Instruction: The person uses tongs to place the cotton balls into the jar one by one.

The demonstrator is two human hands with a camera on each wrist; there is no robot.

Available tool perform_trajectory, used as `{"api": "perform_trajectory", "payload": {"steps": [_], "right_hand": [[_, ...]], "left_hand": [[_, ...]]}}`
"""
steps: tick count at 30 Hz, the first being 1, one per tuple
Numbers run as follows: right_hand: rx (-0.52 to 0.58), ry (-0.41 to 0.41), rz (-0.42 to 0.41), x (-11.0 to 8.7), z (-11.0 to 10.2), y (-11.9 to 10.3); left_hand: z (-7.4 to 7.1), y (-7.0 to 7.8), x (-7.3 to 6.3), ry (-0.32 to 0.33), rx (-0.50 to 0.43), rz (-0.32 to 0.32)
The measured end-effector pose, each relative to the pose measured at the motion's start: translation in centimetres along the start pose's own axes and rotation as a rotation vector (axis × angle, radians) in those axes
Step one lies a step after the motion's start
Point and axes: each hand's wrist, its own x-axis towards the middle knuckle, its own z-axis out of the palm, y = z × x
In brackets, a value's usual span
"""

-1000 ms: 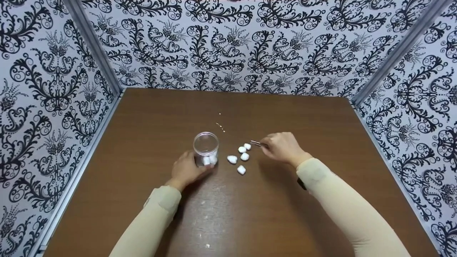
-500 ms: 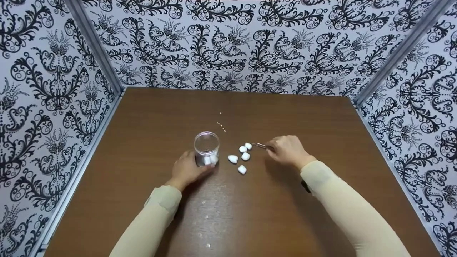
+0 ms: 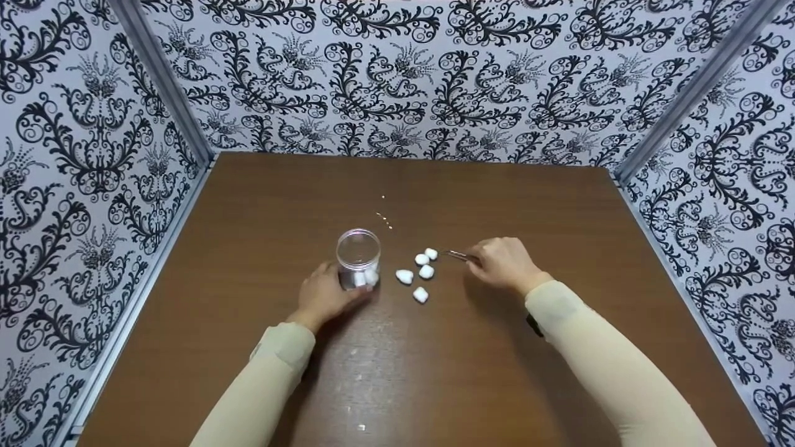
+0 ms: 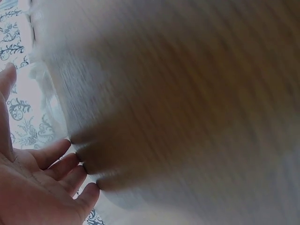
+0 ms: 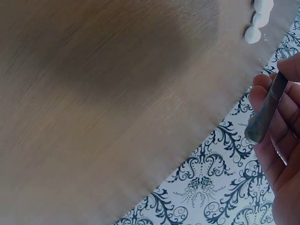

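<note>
A clear jar (image 3: 358, 249) stands upright, with white cotton balls (image 3: 366, 277) at its bottom. My left hand (image 3: 323, 295) holds the jar low on its left side, thumb across the front. In the left wrist view, fingertips (image 4: 77, 157) of this hand rest at the tabletop. Metal tweezers (image 3: 458, 255) are pinched in my right hand (image 3: 504, 264), their tips pointing left, just right of the loose cotton balls (image 3: 427, 272). In the right wrist view, the rounded end of the tweezers (image 5: 265, 115) shows between thumb and fingers, and nothing is seen in their tips.
Several cotton balls lie loose on the brown table (image 3: 298, 192) right of the jar. Tiny pale crumbs (image 3: 385, 220) are scattered behind the jar. Patterned walls (image 3: 397, 81) close in the table at the back and both sides.
My right hand has drawn a little to the right and nearer with the tweezers, away from the cotton balls. The left hand and the jar have stayed in place.
</note>
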Motion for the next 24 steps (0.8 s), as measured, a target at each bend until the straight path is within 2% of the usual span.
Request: {"api": "perform_trajectory", "payload": {"steps": [16, 24], "right_hand": [[-0.032, -0.033, 0.033, 0.7, 0.7, 0.3], [-0.036, -0.092, 0.058, 1.8, 1.1, -0.3]], "left_hand": [[-0.2, 0.0, 0.0, -0.011, -0.021, 0.001], [-0.2, 0.1, -0.1, 0.0, -0.019, 0.002]]}}
